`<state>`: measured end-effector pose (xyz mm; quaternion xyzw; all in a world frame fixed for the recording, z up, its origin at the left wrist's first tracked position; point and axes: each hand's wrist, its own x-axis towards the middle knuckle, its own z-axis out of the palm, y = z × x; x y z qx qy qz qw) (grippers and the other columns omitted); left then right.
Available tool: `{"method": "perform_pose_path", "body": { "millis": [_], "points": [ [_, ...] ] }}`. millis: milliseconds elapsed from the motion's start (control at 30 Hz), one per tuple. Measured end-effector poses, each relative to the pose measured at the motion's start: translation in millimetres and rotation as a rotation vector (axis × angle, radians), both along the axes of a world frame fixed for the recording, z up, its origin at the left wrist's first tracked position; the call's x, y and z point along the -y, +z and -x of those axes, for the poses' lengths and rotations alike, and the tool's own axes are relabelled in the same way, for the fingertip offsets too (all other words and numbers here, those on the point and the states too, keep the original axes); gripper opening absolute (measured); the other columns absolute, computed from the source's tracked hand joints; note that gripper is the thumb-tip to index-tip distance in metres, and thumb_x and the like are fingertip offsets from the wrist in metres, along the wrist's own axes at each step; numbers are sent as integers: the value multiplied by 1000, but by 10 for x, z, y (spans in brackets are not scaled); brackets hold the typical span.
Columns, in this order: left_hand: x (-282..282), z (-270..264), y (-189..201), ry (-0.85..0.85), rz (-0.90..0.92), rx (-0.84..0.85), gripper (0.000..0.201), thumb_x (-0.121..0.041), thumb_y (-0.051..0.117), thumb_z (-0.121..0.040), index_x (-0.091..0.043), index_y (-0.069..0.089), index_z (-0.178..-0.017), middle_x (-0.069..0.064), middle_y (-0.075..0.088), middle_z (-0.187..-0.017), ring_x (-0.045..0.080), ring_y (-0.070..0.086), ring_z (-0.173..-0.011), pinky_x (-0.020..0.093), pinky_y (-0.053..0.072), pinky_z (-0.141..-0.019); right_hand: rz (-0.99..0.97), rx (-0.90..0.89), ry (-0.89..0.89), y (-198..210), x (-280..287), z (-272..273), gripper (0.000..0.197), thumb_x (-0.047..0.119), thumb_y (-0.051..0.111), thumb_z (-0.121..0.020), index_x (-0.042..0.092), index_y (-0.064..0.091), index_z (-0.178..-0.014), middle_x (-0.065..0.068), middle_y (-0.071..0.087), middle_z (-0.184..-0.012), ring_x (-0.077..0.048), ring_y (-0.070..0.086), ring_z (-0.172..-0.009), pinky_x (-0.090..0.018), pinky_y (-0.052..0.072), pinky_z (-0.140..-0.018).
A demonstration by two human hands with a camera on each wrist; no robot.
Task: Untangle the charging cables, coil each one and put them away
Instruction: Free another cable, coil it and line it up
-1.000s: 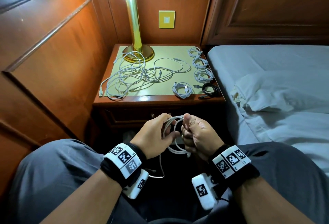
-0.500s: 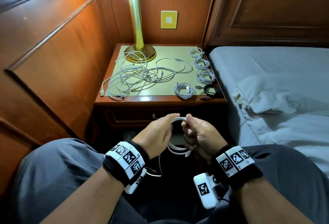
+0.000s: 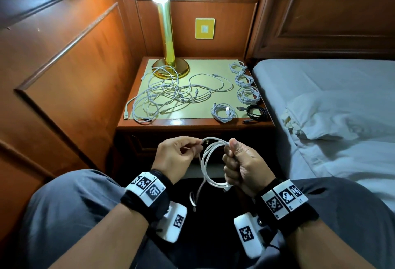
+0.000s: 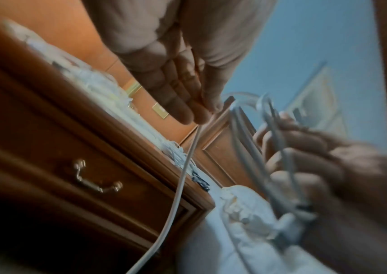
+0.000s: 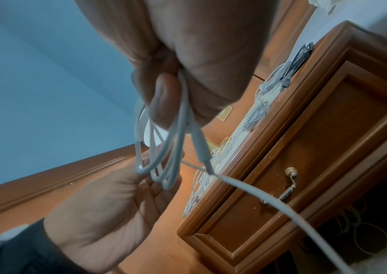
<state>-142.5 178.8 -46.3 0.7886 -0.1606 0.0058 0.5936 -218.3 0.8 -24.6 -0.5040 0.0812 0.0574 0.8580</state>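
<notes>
Cable, white, sits between our 2 hands in front of the nightstand, partly wound into loops. Going left to right on the nightstand top: a tangle of white cables spreads from the left edge to the middle, some strands touching the lamp base; a white coil lies near the front edge; a black coil sits just beside it at the front right corner; 3 more white coils line the right edge behind it. The bed is to the right of the nightstand.

Below, our left hand pinches the cable strand between thumb and fingertips at the top of the loops; the left wrist view shows the fingers long and together with the cable running between them. From that pinch a free length hangs down between our knees, plug end at the bottom. Our right hand is fisted around the loops' right side, thumb up; the right wrist view shows several strands clamped between curled fingers and palm. The drawer beneath the top is closed.
</notes>
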Motion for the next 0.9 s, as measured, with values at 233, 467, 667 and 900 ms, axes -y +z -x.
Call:
{"method": "perform_pose_path", "body": {
  "millis": [233,467,667,900],
  "points": [
    [126,146,66,-71,380,-386,3,-2,66,-92,-2,69,-93,19,75,-86,26,72,-78,33,59,-73,153,37,-97,-73,-59,-17,34,44,42,-94,16,39,-75,2,26,-52,-7,17,-36,-15,16,-40],
    [186,239,75,-268,375,-508,26,-13,75,-81,-3,63,-102,5,73,-83,19,69,-79,29,58,-76,429,99,-175,-217,-89,-66,40,38,40,-104,16,43,-71,4,32,-51,-8,26,-39,-21,24,-37],
    [188,202,89,-316,289,-530,11,3,63,-92,-5,64,-100,0,67,-77,10,63,-71,22,53,-70,793,207,-238,-279,-6,-85,40,54,39,-96,24,50,-72,11,43,-52,-8,39,-46,-31,35,-50],
    [241,189,55,-241,-43,-377,35,8,63,-81,-26,66,-83,1,58,-75,16,56,-68,33,53,-68,1005,306,-311,-243,-2,-108,33,52,36,-99,33,50,-76,14,51,-57,-5,47,-48,-28,41,-50]
  ]
}}
